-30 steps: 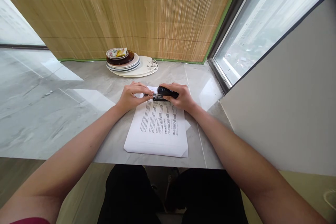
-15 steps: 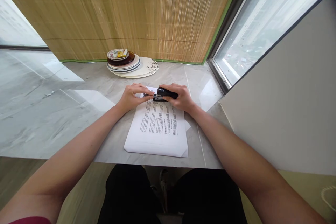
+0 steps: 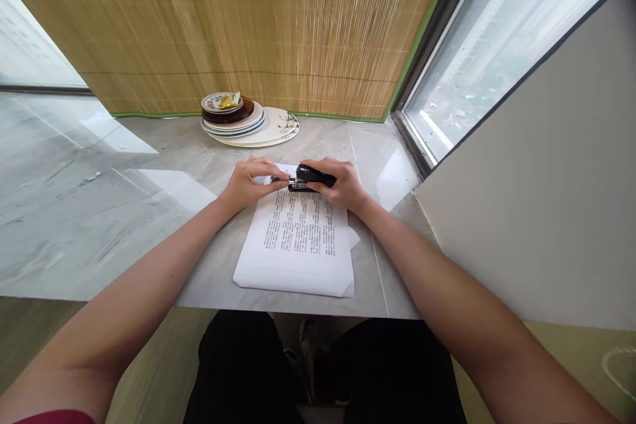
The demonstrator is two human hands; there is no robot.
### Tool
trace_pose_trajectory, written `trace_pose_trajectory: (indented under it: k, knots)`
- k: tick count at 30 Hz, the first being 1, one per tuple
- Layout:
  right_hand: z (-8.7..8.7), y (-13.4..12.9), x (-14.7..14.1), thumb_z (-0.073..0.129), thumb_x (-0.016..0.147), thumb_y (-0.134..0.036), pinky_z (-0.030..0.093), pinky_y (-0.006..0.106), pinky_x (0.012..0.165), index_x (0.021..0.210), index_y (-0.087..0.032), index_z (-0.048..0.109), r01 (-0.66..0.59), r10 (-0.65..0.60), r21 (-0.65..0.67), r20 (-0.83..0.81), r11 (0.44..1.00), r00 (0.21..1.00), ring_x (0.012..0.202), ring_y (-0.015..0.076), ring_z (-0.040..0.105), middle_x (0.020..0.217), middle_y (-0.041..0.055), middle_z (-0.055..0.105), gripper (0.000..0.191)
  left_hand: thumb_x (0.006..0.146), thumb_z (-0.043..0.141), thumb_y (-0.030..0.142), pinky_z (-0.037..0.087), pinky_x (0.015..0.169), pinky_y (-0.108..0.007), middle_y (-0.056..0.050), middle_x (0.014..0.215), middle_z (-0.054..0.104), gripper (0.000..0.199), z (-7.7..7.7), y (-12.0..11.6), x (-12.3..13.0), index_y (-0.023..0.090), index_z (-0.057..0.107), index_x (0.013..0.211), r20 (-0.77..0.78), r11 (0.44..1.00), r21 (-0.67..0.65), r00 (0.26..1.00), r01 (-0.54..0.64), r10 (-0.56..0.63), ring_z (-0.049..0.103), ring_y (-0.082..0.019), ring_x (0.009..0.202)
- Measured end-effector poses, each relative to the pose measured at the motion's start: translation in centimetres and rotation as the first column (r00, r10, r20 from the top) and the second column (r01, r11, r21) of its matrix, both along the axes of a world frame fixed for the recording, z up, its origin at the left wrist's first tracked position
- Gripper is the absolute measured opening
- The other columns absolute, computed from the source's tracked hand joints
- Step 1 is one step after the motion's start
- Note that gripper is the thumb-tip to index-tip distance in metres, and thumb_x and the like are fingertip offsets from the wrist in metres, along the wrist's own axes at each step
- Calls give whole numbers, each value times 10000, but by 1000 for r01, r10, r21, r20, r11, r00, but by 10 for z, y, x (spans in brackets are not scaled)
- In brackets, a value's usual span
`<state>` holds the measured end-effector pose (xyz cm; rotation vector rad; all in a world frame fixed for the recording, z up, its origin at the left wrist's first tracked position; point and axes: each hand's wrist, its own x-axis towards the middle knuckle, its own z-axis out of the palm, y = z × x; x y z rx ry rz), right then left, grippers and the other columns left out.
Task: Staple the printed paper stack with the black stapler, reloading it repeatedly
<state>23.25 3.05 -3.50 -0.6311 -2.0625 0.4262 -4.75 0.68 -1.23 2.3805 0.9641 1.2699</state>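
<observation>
A black stapler is held above the top part of a stack of printed paper. Wrapped round its right side is my right hand, thumb below and fingers over the top. My left hand pinches a small metal part at the stapler's left end between thumb and fingertips. The stapler's upper and lower arms are apart at the left. What lies inside it is too small to make out. The paper lies on the grey marble surface, near the front edge.
Stacked plates stand at the back, a small yellow packet on top. Behind them hangs a bamboo blind. A window frame and a pale wall panel rise at the right. A small scrap lies at the left.
Both hands and the stapler hold nearly the same pose. The whole view has shifted very slightly.
</observation>
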Motion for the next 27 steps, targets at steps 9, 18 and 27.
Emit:
trace_pose_trajectory:
  k: [9,18,27]
  knots:
    - [2,-1,1,764,935,-322,621,392,963,1340,-300,795,29,-29,-38,-3,999,1000,1001,224,782,1190,36,838,406,901,889,491,611,900,-424,-47,934,866,176,5,-3,1,317,899,925,22,999,-6,999,-43,43,790,-243,891]
    - [1,0,0,765,939,-307,622,380,961,1325,-285,801,8,-9,-23,-42,1000,999,970,216,785,1166,36,844,389,867,924,428,603,902,-439,-29,882,856,113,4,-5,4,321,890,882,54,994,34,993,-103,101,785,-236,846]
    - [2,-1,-1,772,925,-320,621,402,978,1340,-277,787,44,-47,-75,-41,996,998,989,226,786,1172,42,844,417,902,898,466,616,946,-435,-35,942,869,186,5,-8,3,282,871,903,171,986,18,972,-168,163,814,-241,897]
